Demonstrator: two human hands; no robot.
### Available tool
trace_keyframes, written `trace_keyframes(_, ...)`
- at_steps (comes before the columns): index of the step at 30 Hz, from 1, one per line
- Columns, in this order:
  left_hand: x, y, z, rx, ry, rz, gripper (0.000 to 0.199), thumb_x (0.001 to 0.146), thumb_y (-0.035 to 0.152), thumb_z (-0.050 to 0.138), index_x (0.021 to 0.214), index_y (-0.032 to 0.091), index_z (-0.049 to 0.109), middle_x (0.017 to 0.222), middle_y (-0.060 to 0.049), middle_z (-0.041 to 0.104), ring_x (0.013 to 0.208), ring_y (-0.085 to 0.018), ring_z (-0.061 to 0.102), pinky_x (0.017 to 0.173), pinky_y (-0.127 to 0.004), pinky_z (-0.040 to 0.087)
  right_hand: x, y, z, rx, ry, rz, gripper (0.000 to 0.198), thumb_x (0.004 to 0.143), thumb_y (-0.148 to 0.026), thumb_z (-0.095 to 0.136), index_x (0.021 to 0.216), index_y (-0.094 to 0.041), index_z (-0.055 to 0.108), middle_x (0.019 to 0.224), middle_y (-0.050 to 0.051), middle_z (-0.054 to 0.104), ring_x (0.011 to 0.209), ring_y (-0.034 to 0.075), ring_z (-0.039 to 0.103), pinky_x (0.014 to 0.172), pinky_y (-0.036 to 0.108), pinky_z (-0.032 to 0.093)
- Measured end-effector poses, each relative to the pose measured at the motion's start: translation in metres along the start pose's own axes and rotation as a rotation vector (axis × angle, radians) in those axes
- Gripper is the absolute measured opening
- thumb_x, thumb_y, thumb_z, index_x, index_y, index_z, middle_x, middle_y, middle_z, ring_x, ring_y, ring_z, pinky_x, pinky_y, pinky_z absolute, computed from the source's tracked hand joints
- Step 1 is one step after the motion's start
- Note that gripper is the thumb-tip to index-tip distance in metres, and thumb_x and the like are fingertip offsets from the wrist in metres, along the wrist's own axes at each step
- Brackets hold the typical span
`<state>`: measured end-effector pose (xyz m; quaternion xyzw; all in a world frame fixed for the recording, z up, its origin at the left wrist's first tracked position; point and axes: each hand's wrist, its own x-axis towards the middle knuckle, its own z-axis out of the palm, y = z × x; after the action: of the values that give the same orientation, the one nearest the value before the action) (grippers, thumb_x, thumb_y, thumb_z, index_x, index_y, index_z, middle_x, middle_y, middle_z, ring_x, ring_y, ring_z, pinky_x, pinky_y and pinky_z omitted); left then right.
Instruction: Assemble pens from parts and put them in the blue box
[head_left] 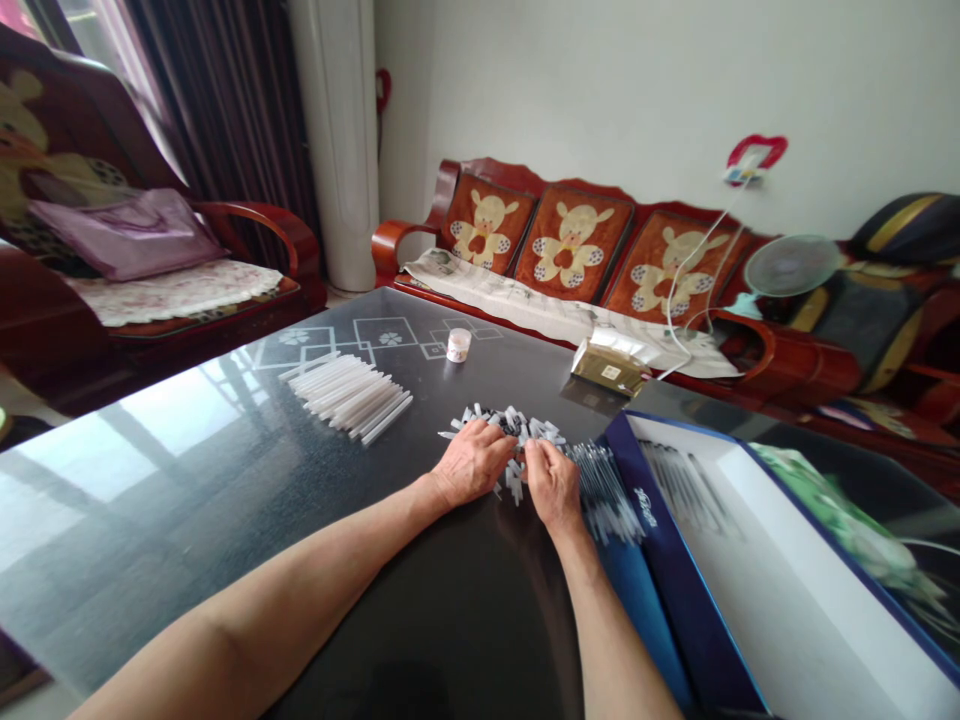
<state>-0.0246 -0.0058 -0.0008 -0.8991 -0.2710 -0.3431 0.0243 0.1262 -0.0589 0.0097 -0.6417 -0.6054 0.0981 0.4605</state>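
Both hands meet over a loose pile of small whitish and clear pieces [514, 485] on the dark glossy table [330, 560]. My left hand [478, 458] is closed, its fingertips bent down at the left of the pile. My right hand [553, 480] pinches with thumb and forefinger close to the left fingertips. Whatever sits between the fingers is too small and covered to name. Left of the hands lies a row of long white tubes [349, 395]. Right of them, thin sticks with pale ends [604, 490] lie side by side against a blue box.
The open blue box [787, 590] with a white inside holds several thin sticks [690, 485]. Behind the pile stand a small round white tub [458, 346] and a tissue box [611, 365]. A green patterned cloth or bag [832, 510] lies beyond the blue box. A wooden sofa [577, 240] lines the wall.
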Motion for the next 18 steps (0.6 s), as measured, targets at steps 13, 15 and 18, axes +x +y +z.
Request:
trace_keyframes(13,0.0015,0.0025,-0.0031,0.027,-0.009,0.001,0.027,0.096,0.025,0.038,0.098,0.017,0.064,0.083,-0.007,0.060,0.078,-0.020,0.051,0.076,-0.035,0.043,0.0008,-0.0003,0.0014,0.063,-0.044,0.047,0.039,0.087,-0.052,0.047,0.070,-0.022,0.064,0.061,0.004,0.067,0.056,0.020,0.060,0.056,0.031,0.045)
trace_keyframes(15,0.0017,0.0034,-0.0050,0.036,0.054,-0.022,0.027,0.095,0.026,0.040,0.109,0.018,0.062,0.097,-0.010,0.062,0.088,-0.022,0.053,0.081,-0.038,0.043,0.0028,0.0005,0.0011,0.105,-0.041,0.106,0.038,0.085,-0.054,0.050,0.071,-0.021,0.064,0.062,0.004,0.068,0.055,0.020,0.062,0.055,0.030,0.046)
trace_keyframes(18,0.0012,0.0044,-0.0068,-0.041,0.194,-0.105,0.029,0.094,0.031,0.044,0.114,0.018,0.060,0.111,-0.012,0.062,0.099,-0.023,0.054,0.088,-0.040,0.043,0.0074,0.0061,0.0017,0.213,0.094,0.257,0.042,0.082,-0.058,0.052,0.070,-0.020,0.064,0.059,0.005,0.068,0.051,0.020,0.061,0.052,0.030,0.045)
